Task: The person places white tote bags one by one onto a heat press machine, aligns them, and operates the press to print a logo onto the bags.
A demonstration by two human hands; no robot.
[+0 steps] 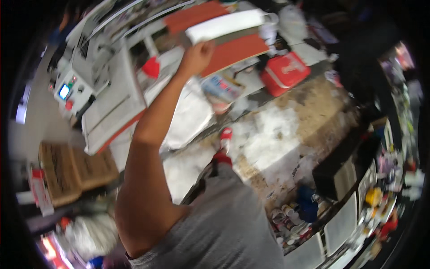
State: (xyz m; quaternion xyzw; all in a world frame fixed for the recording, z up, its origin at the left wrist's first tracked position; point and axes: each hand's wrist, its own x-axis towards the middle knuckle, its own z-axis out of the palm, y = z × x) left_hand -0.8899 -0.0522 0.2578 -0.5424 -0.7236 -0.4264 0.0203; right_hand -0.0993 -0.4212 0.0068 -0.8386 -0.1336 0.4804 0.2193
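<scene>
One arm reaches far out, and it looks like the left one. The left hand (pixel 198 56) is curled shut on the edge of a white board (pixel 226 25). The fingers pinch the board at its near end. The board sticks out past the fingers, up and to the right. An orange pad (pixel 235 50) lies right under the board, just beside the knuckles. A red cap (pixel 151 68) sits to the left of the fingers. A red box (pixel 285 73) sits to the right, well apart. The right hand does not show.
</scene>
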